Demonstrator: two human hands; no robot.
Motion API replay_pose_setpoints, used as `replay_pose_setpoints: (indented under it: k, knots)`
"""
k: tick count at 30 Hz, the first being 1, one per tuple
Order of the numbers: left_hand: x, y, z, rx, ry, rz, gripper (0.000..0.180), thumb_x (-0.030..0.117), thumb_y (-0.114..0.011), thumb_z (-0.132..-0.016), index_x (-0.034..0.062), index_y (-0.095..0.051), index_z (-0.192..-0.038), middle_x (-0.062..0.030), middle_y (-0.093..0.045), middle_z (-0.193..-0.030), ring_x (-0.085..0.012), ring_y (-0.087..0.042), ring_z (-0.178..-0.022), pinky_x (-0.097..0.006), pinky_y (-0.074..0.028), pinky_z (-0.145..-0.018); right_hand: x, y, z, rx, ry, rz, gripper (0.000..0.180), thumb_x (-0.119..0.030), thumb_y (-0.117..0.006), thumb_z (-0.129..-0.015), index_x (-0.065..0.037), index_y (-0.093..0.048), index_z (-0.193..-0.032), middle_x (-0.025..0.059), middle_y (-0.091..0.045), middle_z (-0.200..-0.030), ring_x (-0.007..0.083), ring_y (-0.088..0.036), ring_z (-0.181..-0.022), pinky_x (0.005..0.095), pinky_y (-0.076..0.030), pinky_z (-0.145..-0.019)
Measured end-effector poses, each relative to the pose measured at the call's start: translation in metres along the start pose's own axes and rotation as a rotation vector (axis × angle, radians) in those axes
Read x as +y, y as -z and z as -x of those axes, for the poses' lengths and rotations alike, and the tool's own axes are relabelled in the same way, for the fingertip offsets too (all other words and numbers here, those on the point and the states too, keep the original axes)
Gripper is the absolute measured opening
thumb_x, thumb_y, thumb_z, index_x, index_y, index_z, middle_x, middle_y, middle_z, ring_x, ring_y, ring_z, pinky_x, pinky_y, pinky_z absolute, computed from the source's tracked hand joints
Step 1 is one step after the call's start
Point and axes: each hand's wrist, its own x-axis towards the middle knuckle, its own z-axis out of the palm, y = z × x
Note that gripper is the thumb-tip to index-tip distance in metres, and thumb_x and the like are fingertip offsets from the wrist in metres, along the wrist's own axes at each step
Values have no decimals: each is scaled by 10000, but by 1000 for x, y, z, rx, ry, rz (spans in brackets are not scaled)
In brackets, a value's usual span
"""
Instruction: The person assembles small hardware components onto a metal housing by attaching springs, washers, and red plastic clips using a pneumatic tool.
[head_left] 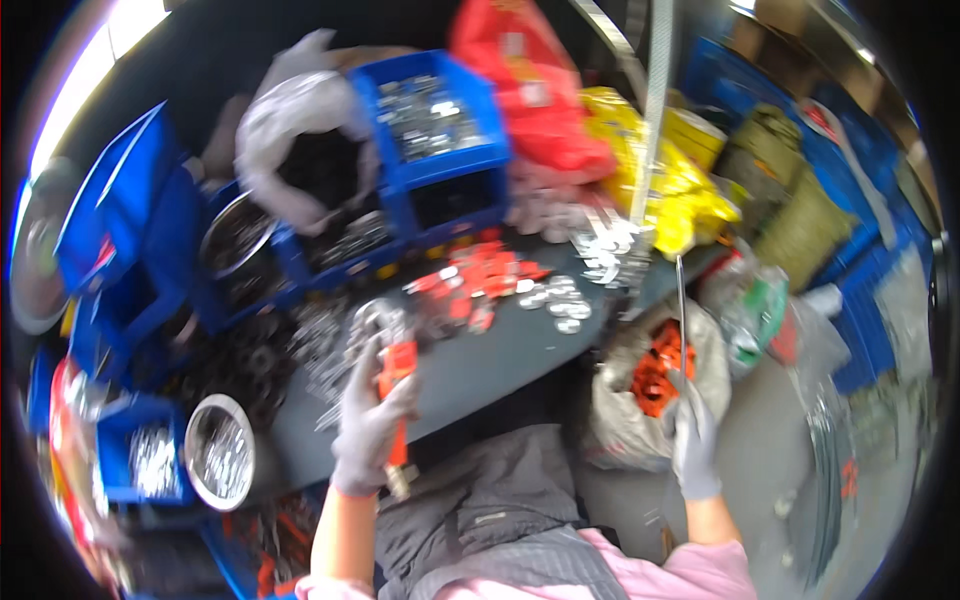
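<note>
1. Gloves, grey and knitted, cover both hands. The left hand (372, 425) is closed around an orange-handled tool (398, 400) held over the near edge of the dark counter (500, 350).
2. The right hand (695, 440) pinches a thin metal rod (681, 310) upright, beside an open sack of orange parts (655, 375).
3. Risk: the slim rod could slip from so light a pinch, or its tip could snag the sack's crinkled plastic.
4. Shiny steel washers (560, 300) lie loose near the counter edge; a knock could send them rolling off.

A small-parts workshop: blue bins (440, 110) of metal hardware, washers (560, 300) strewn over a cluttered workbench (480, 365).
</note>
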Motion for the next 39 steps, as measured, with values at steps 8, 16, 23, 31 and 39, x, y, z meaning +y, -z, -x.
replay_pose_setpoints:
  k: [8,16,23,31,39]
  knots:
    - [33,57,53,-23,136,359,690,240,-768,-1038,127,-460,-1645,-10,-603,-940,-80,-578,-768,-262,-532,-665,-118,-125,-8,-593,748,415,590,71,-705,-858,-143,-758,-1406,114,-684,-852,312,-666,-664,412,-503,-583]
    - [12,116,90,491,-415,-515,724,123,-796,-986,11,-483,-1629,-72,-724,-1089,-180,-714,-878,-333,-578,-801,-141,-199,6,-715,925,558,679,43,-724,-807,-201,-746,-1440,112,-667,-852,324,-688,-656,425,-539,-556]
    - [13,156,95,410,-423,-502,715,87,-838,-906,-37,-553,-1550,-104,-763,-1181,-159,-730,-1126,-308,-552,-1014,-117,-232,23,-1069,-74,-165,525,76,-588,-1059,-59,-635,-1564,-82,-622,-910,49,-521,-755,256,-502,-731]
    - [19,159,89,357,-215,-857,858,306,-801,-918,31,-466,-1658,-197,-760,-1101,-340,-793,-955,-396,-602,-873,-92,-277,25,-862,493,83,496,99,-607,-1015,-9,-683,-1493,11,-638,-835,52,-543,-695,271,-482,-638]
    - [33,151,113,386,-411,-775,704,216,-853,-875,35,-505,-1460,-184,-746,-1126,-356,-794,-950,-406,-614,-841,-96,-259,39,-987,-3,-208,515,84,-561,-1080,-62,-629,-1569,-59,-634,-882,10,-505,-738,196,-427,-645]
